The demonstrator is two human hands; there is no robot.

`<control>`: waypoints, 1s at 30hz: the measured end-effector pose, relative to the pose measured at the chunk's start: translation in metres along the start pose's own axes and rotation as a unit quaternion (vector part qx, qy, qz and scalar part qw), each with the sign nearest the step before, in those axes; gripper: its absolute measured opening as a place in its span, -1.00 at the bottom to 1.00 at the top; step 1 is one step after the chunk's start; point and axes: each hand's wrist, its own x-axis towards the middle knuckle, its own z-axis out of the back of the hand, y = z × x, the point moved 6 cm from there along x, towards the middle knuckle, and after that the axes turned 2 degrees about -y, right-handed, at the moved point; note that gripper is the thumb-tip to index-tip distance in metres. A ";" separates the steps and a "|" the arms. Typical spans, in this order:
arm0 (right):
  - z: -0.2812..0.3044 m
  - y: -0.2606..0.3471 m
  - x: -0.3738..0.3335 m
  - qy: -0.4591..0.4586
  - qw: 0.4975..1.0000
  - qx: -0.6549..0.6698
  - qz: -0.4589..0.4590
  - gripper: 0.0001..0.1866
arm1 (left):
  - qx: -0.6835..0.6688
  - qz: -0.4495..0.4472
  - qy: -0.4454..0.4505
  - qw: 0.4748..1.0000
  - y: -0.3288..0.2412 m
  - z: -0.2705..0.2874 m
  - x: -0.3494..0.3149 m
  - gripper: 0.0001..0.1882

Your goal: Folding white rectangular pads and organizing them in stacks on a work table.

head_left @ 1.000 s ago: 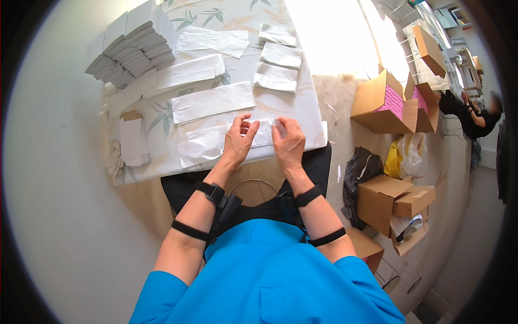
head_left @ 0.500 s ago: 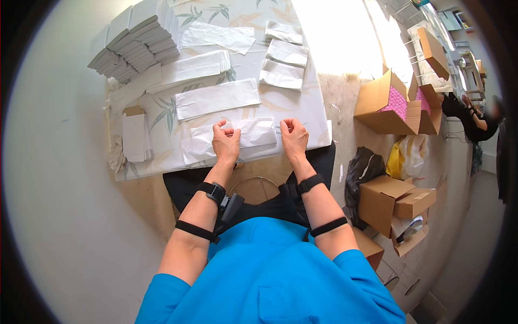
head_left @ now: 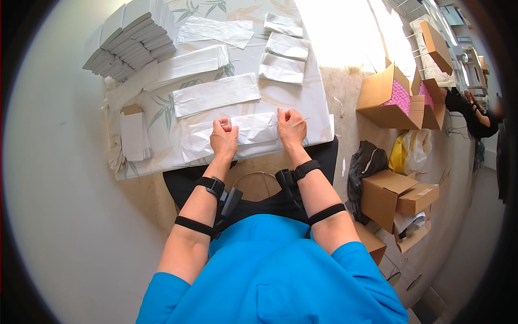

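A long, crinkled white folded sheet (head_left: 252,128), paper or thin film, lies along the table's near edge. My left hand (head_left: 224,139) is over its middle, thumb and fingers pinched on its upper edge. At the right end of the sheet my right hand (head_left: 293,128) is curled closed, its fingertips meeting the sheet's upper corner; the exact grip there is hidden. Beyond it lies a flat white folded strip (head_left: 217,95). Farther off are a pile of similar strips (head_left: 186,67) and some loose white strips (head_left: 216,31).
Tall stacks of white folded packets (head_left: 132,35) stand at the far left. Three short folded pieces (head_left: 281,68) sit far right on the patterned cloth (head_left: 162,159). A small open box (head_left: 135,135) is near left. Cardboard boxes (head_left: 386,197) and a black bag (head_left: 367,167) crowd the right floor; another person (head_left: 475,116) is beyond.
My right hand has moved left and slightly away from me, closing the gap to the sheet's right end. My left hand keeps its pinch with little movement. The whole view has shifted slightly.
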 end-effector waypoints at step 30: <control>0.002 0.000 -0.020 -0.006 0.999 0.009 0.045 -0.64 | -0.061 0.006 0.097 0.993 0.007 -0.003 0.012 -0.51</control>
